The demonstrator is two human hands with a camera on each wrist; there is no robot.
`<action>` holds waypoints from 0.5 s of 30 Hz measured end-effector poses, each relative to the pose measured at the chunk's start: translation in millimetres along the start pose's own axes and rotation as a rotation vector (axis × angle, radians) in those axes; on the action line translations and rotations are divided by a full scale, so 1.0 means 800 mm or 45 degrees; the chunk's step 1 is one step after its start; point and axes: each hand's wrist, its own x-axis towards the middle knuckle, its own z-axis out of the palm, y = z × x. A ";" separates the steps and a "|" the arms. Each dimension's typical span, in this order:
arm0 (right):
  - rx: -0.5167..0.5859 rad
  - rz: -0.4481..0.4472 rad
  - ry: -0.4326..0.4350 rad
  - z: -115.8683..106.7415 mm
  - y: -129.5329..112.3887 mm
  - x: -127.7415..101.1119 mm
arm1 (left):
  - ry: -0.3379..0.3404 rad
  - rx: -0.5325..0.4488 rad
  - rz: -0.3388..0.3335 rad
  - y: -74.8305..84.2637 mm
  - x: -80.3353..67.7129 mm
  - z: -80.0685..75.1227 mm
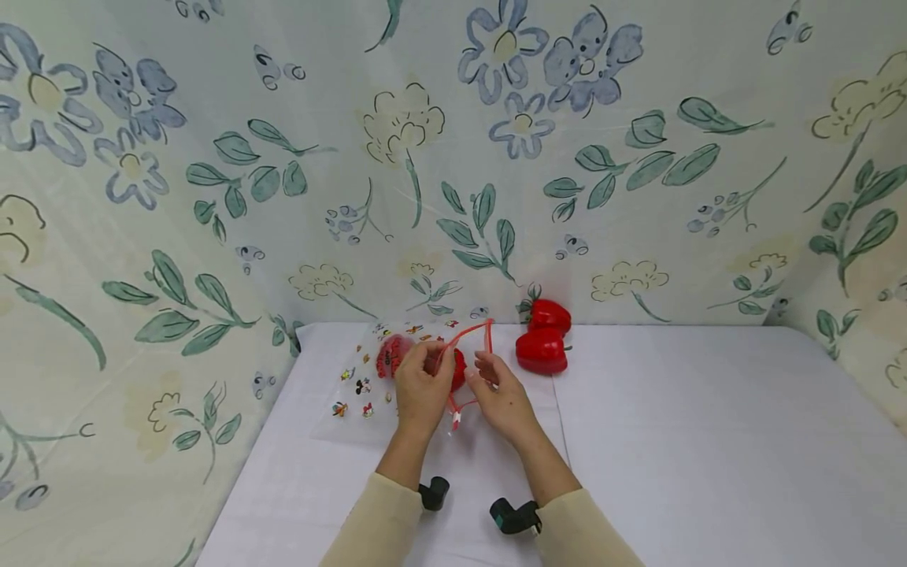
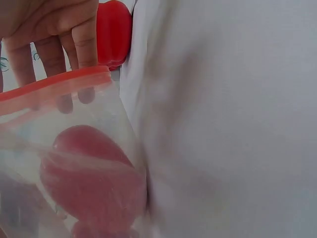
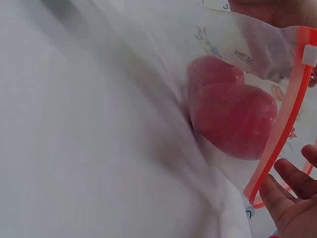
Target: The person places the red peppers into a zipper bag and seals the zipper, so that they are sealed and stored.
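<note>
Holding the bag (image 1: 397,370) mouth open, left hand (image 1: 423,387) pinches its red zip; right hand (image 1: 501,398) is relaxed beside it. One pepper (image 3: 233,116) is bagged; two peppers (image 1: 544,335) wait beyond the right fingers.

We take the clear plastic zip bag with a red seal strip (image 1: 386,378) as landmark; it lies on the white table (image 1: 708,441). Inside it sit red peppers (image 1: 394,354). Two loose red peppers (image 1: 542,350) lie right of it. The left hand (image 1: 421,390) and right hand (image 1: 499,398) meet at its right edge.
</note>
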 end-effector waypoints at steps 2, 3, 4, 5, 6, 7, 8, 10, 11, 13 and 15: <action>-0.031 -0.005 -0.037 0.000 0.001 0.000 | 0.007 -0.014 0.012 0.000 -0.001 0.000; -0.030 0.002 -0.040 0.000 0.002 0.000 | 0.009 -0.017 0.019 -0.001 -0.001 0.000; -0.032 0.003 -0.041 -0.001 0.002 0.000 | 0.008 -0.019 0.018 -0.001 -0.001 0.000; -0.033 0.003 -0.039 -0.001 0.003 0.000 | 0.005 -0.021 0.014 -0.001 -0.001 0.000; -0.035 0.003 -0.038 -0.002 0.003 0.000 | 0.001 -0.020 0.009 -0.001 -0.002 0.000; -0.036 0.002 -0.036 -0.003 0.003 0.000 | -0.002 -0.019 0.004 -0.002 -0.002 0.000; -0.037 0.003 -0.033 -0.004 0.004 0.000 | -0.006 -0.015 -0.004 -0.002 -0.002 0.000; -0.039 0.008 -0.023 -0.006 0.004 0.000 | -0.013 -0.010 -0.018 -0.002 -0.002 0.000; -0.036 0.015 -0.019 -0.008 0.004 0.000 | -0.012 -0.008 -0.017 -0.002 -0.002 0.000; -0.032 0.022 -0.005 -0.012 0.005 0.001 | -0.011 -0.008 -0.018 -0.002 -0.002 0.000; -0.023 0.031 0.017 -0.018 0.007 0.002 | -0.014 -0.013 -0.019 -0.002 -0.002 0.000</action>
